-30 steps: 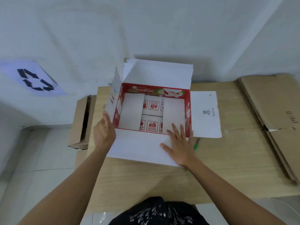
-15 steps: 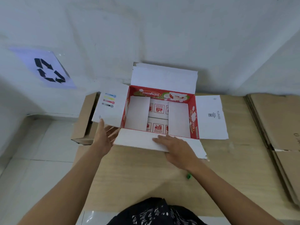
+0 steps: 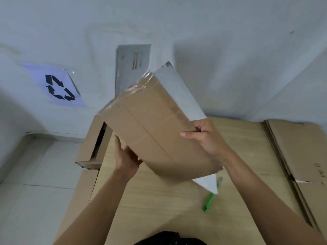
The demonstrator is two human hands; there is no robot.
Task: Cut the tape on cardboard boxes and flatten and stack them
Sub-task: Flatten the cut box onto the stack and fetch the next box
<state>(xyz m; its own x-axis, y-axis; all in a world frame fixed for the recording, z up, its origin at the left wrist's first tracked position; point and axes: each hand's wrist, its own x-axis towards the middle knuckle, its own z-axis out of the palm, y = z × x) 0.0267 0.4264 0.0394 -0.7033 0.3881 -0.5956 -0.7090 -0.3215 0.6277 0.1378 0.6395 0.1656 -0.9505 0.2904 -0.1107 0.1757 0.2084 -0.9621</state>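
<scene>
Above the table (image 3: 159, 209), tilted taped box (image 3: 155, 131), left grip (image 3: 127, 156) and right grip (image 3: 203, 137) grasping its edges, recycling-arrows sign (image 3: 58, 87) behind

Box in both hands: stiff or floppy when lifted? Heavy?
Likely light: the box is held tilted aloft by edge grips of the left hand and right hand. Its base, taped shut, looks flat, so probably stiff there. The loose white flaps may swing.
</scene>
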